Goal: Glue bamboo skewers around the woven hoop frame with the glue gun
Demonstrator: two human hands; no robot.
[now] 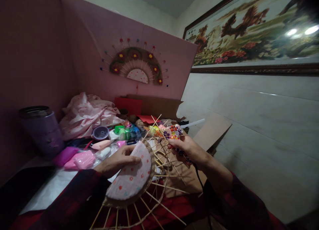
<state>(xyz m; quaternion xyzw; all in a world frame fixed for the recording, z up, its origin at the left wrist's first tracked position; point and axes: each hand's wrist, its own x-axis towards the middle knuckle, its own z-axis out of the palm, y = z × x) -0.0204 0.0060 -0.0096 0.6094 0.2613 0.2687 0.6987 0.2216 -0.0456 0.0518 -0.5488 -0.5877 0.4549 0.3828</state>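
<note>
- While the left hand (119,161) clasps a semicircular fan frame (152,165), thumb pressed flat on its dotted fabric half-disc (138,176) and most fingers hidden behind, the right hand (187,147) is curled round a flower-patterned glue gun (173,132).
- The frame is held tilted above the cluttered worktop (179,205), its thin wooden sticks (166,208) spreading outward from the twine edging, with a twine arc (163,191) crossing them further out.
- A whitish glue stick (193,123) juts from the gun's back; the front end is near the upper sticks, though whether the nozzle touches them I cannot tell.
- The step in hand looks like gluing the arc to the sticks.
- Next, I judge, calls for a steady left hold and the nozzle set exactly where twine meets stick, fingertips clear of hot glue.
</note>
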